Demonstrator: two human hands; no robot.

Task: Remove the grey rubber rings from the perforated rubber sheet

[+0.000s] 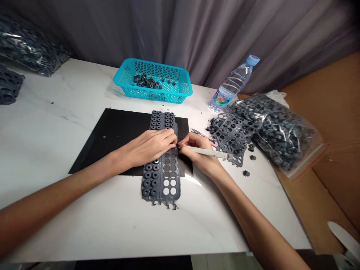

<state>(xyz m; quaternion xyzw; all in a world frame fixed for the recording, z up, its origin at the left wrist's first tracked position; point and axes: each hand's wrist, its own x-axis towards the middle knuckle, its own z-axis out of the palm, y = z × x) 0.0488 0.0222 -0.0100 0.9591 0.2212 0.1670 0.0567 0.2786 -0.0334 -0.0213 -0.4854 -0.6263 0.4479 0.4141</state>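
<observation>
Rubber sheet [161, 176] under both our hands, laid lengthwise over the black mat [118, 131] in the middle of the white bench [56, 123].
Biggest around us is the clear bag [281, 131] of dark rings at the right edge of the bench, with a second bag [28, 45] at the far left corner; neither lies between us and the sheet. Spent sheets [230, 135] with empty holes lie just beside our right hand [197, 150], against the clear bag. Beyond the mat, the turquoise basket [152, 93] holds a small heap of loose rings [147, 81]. A water bottle [233, 84] sits behind the spent sheets. Our left hand [149, 148] presses on the sheet, fingers flat and together. Our right fingers are clamped on a pale pen-like tool [208, 152], its tip at the sheet's right edge. A stray ring [246, 173] lies near our right wrist.
</observation>
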